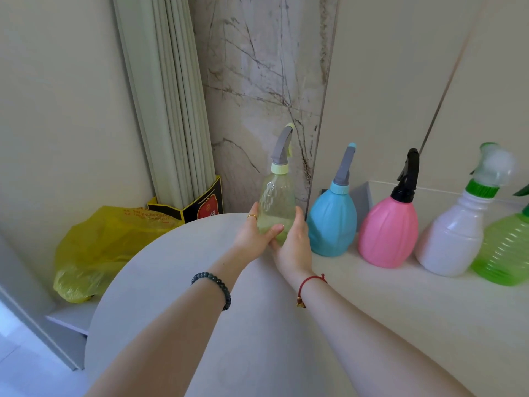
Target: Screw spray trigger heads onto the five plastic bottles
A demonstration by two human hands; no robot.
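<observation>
A clear yellowish bottle [276, 200] stands upright at the far edge of the round white table [177, 282]; a grey trigger head [282, 146] with a pale yellow collar sits on its neck. My left hand [253, 230] and my right hand [294, 239] both wrap its lower body. To its right stand a blue bottle [333, 222] with a grey trigger head, a pink bottle [388, 233] with a black trigger head, a white bottle [452, 236] with a green-and-white head, and a green bottle [503, 253] cut off by the frame edge.
The row of bottles rests on a pale ledge [400, 296] along the wall. A yellow plastic bag [94, 247] and a black-and-yellow box [197, 204] lie on the floor to the left, below folded curtains [169, 96]. A marble wall panel [266, 81] stands behind.
</observation>
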